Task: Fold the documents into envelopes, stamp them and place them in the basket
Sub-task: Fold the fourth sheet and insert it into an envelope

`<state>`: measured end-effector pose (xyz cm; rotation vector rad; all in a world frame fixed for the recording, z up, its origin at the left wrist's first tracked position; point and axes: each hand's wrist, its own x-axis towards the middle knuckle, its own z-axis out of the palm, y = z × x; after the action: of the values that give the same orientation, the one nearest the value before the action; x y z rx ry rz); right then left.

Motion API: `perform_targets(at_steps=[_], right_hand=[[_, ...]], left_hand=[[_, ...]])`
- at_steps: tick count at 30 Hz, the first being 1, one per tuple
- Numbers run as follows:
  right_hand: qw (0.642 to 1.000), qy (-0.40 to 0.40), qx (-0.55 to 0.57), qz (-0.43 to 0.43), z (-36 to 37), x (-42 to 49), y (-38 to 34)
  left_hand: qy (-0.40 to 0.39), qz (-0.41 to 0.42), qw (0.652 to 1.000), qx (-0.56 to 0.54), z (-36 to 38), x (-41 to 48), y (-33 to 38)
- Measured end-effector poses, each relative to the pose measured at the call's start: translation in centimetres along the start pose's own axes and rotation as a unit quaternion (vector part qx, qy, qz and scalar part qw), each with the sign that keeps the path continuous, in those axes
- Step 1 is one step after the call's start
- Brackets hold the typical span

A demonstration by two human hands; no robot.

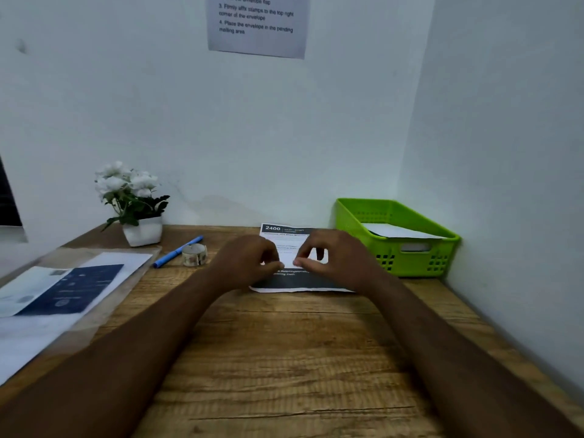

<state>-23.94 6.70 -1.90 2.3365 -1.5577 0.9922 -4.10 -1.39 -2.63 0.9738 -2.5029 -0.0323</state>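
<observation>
A printed document [289, 281] with a dark header and dark lower band lies flat on the wooden desk [284, 358] near the back wall. My left hand [248, 260] and my right hand [335, 257] rest on its middle, fingers curled, fingertips pinching the paper close together. The green plastic basket [420, 257] stands at the back right corner, just right of my right hand, with a white envelope [401, 232] lying in it. A small roll of stamps [194, 254] sits left of my left hand.
A blue pen [177, 251] lies beside the stamp roll. A potted white-flower plant [136, 203] stands at the back left. A clear tray [94, 314] on the left holds papers and a dark blue sheet [72, 290]. An instruction sheet [257, 23] hangs on the wall.
</observation>
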Motion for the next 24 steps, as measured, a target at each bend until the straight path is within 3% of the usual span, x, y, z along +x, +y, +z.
perform_targets(at_steps=[4, 8, 17, 24], right_hand=[[0.990, -0.140, 0.015, 0.032, 0.1, -0.4, 0.2], [0.971, -0.230, 0.012, 0.065, 0.2, -0.5, 0.7], [0.974, -0.174, -0.145, 0.027, 0.0, -0.1, -0.6], [0.984, -0.124, -0.118, 0.046, -0.3, -0.2, -2.1]], left_hand=[[-0.090, 0.038, 0.995, -0.025, -1.9, -1.4, -1.4], [-0.145, 0.017, 0.985, -0.096, -3.0, -3.6, -3.0], [-0.115, 0.019, 0.992, -0.054, -1.2, -3.5, -2.7], [-0.030, 0.028, 0.999, -0.007, -2.1, -4.1, -1.2]])
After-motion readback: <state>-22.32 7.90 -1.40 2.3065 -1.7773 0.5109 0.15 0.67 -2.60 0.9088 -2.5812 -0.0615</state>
